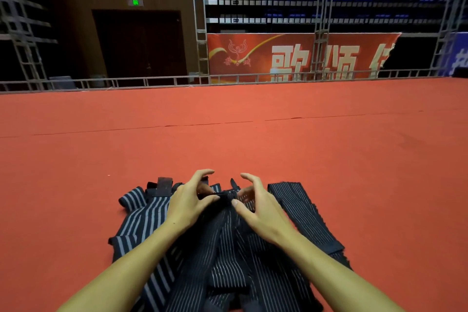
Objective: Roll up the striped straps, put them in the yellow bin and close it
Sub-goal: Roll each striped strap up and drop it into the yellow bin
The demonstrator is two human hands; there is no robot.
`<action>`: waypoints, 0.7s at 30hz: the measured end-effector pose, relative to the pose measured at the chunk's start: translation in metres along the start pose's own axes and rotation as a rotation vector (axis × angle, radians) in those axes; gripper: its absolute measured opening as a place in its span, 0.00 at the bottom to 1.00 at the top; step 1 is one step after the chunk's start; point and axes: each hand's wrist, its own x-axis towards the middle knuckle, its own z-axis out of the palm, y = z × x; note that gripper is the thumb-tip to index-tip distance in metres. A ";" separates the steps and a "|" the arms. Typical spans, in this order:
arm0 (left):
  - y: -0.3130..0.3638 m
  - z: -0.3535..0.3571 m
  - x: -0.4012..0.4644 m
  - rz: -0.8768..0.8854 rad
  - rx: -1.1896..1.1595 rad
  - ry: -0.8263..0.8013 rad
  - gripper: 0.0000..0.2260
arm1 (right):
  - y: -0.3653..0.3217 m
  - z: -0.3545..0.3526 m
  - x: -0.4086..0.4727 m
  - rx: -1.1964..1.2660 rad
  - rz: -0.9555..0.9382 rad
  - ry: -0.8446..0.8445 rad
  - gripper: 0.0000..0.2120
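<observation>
Several dark striped straps (pixel 228 256) lie in a loose pile on the red carpet in front of me. My left hand (pixel 190 200) and my right hand (pixel 255 205) meet at the far end of the middle strap (pixel 226 196). Both pinch its small rolled end between thumb and curled fingers. A wide-striped strap (pixel 141 213) with a dark patch lies to the left. A thin-striped strap (pixel 304 213) lies to the right. No yellow bin is in view.
Red carpet (pixel 253 139) stretches far ahead to a metal truss rail (pixel 177 81). Behind the rail hang a red banner (pixel 291 58) and tiers of blue seats; a dark door (pixel 139 43) stands at the back left.
</observation>
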 end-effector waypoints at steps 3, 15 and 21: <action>0.026 -0.025 -0.015 0.076 -0.082 0.002 0.30 | -0.021 0.006 0.001 0.044 -0.010 -0.028 0.38; 0.115 -0.131 -0.067 0.244 -0.133 0.095 0.29 | -0.103 -0.021 -0.030 0.322 0.209 0.069 0.40; 0.143 -0.149 -0.091 0.341 -0.114 0.060 0.32 | -0.155 -0.040 -0.045 0.510 0.228 -0.113 0.40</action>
